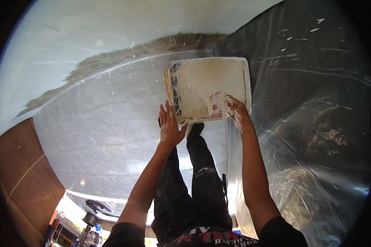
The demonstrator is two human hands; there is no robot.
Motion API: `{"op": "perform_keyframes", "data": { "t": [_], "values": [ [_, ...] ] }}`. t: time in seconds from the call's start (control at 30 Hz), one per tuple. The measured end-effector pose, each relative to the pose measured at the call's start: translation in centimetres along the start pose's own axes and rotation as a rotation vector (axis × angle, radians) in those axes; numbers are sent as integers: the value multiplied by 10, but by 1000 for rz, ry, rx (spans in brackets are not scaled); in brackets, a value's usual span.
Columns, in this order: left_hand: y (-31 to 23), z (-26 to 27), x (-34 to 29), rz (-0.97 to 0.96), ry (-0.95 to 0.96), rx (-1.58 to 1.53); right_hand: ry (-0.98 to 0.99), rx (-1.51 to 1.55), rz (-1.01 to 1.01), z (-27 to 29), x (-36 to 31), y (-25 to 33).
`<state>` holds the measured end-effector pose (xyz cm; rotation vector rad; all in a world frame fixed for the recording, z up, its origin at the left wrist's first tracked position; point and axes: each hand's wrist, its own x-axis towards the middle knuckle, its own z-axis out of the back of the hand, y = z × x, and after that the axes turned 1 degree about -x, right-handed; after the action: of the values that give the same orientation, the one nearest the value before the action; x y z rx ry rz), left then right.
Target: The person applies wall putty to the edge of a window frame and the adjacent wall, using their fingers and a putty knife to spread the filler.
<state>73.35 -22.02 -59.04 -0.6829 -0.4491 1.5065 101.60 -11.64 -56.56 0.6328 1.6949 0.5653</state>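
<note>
A rectangular paint tray [212,70], coated in off-white paint with dark scuffs along its left rim, lies in front of me above my feet. My left hand [170,125] rests against its lower left corner, fingers stretched out and apart. Inside the tray's lower right part, my right hand [238,110] closes on a paint-smeared, crumpled-looking pad [218,105] with pinkish patches. Whether this pad is a sponge or a folded cloth I cannot tell. White paint also coats the right fingers and wrist.
A pale wall [111,24] with a brown unpainted band along its bottom curves across the top. Dark plastic sheeting [301,74] with paint splashes hangs on the right. Grey floor covering [99,119] spreads to the left. A ribbed brown panel [24,168] stands at far left.
</note>
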Motion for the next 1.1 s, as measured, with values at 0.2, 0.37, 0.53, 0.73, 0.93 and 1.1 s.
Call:
{"op": "perform_keyframes", "data": {
  "t": [0.2,0.37,0.53,0.73,0.93,1.1],
  "values": [
    [-51,78,7,43,-122,8,219,573,144,-35,-56,-5],
    [-98,138,1,6,-306,-89,350,663,254,-85,-108,42],
    [-134,200,-3,-78,-439,-171,412,650,335,-130,-136,91],
    [-124,297,-11,-189,-649,-149,564,690,546,-216,-170,154],
    [-85,420,-17,-255,-776,-92,669,677,788,-320,-180,201],
    [-57,515,-27,-308,-842,-66,639,686,921,-419,-189,235]
  ]
}}
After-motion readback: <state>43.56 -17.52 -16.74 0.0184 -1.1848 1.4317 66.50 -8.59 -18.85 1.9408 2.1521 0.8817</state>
